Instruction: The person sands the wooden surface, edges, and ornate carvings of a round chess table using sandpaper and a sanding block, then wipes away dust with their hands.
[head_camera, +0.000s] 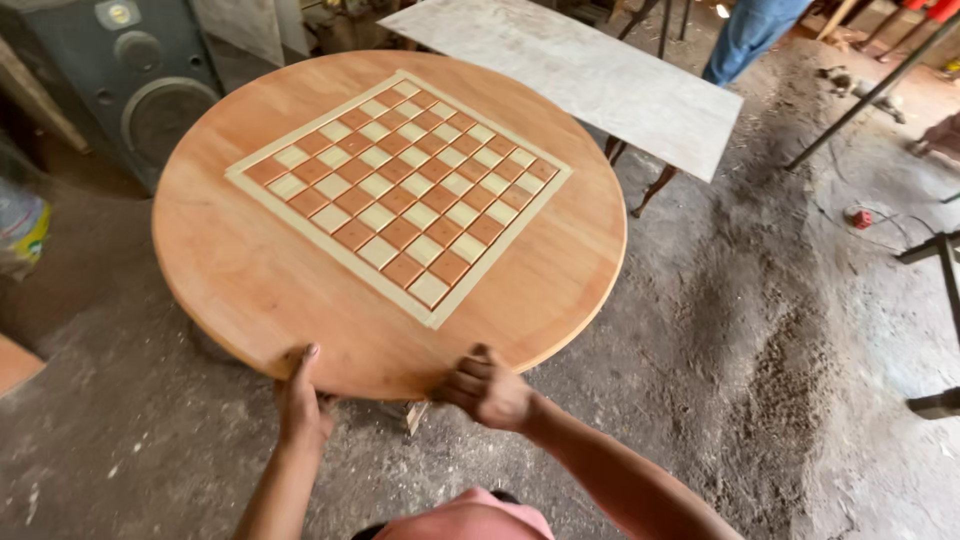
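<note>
A workshop with a dusty concrete floor (760, 330) is shown from above. At the centre a round wooden tabletop (250, 270) is seen, inlaid with a square chessboard pattern (400, 190) of pale and reddish squares inside a pale border. The near rim of the tabletop is gripped by both hands. The left hand (300, 400) is placed at the near-left rim, its thumb laid on the top face and the remaining fingers hidden beneath the edge. The right hand (488, 390) is curled around the near rim just to the right, knuckles bent over the edge. A loudspeaker cabinet (130, 70) stands at far left, a grey slab (600, 80) on thin legs at far right, and a person's leg in blue jeans (750, 35) beyond it.
</note>
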